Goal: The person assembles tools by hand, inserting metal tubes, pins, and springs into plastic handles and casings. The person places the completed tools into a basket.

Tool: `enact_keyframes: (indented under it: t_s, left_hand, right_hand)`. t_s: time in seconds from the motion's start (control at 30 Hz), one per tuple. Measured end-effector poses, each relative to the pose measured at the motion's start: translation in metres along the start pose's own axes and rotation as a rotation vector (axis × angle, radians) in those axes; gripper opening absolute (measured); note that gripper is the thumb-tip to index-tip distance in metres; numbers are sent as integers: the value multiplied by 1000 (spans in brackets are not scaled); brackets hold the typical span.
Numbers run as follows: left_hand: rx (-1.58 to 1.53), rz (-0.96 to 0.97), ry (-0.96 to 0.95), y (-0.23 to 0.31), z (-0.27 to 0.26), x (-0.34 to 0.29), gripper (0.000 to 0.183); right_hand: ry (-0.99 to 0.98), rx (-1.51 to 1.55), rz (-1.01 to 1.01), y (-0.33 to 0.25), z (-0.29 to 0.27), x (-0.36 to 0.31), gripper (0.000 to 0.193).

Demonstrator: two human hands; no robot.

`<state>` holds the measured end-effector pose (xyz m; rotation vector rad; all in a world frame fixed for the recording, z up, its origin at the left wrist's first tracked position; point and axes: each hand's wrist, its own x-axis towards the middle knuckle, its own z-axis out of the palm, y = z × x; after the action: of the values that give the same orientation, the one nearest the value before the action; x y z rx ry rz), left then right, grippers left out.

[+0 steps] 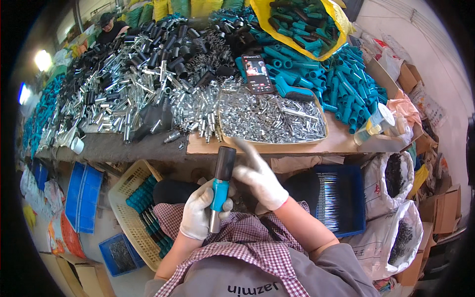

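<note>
My left hand, in a white glove, is wrapped round a tube-shaped part above my lap. The part has a black sleeve on top, a teal middle and a bright metal shaft at its lower end; it stands nearly upright. Close to the right of the black sleeve is my gloved right hand, fingers apart and index finger stretched toward the bench, slightly blurred. I see nothing in it. Just beyond it, a shallow tray full of small metal pieces rests on the bench edge.
Piles of metal tubes, black sleeves and teal handles cover the bench. A phone leans behind the tray. A cream basket of teal-handled parts stands left of my lap; a blue crate of metal rods stands right.
</note>
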<state>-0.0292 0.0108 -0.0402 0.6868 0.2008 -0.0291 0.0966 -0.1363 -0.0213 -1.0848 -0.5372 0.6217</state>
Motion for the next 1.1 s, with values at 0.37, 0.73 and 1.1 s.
enact_keyframes:
  t_s: [0.37, 0.73, 1.1]
  left_hand:
    - [882, 175, 19, 4, -7, 11, 92]
    - [1029, 497, 481, 64, -47, 45, 50]
    - [982, 433, 157, 2, -6, 48, 65]
  right_hand:
    - [4, -951, -514, 16, -6, -12, 40]
    - [520, -806, -431, -55, -105, -76, 29]
    - [1311, -1582, 827, -145, -420, -342, 48]
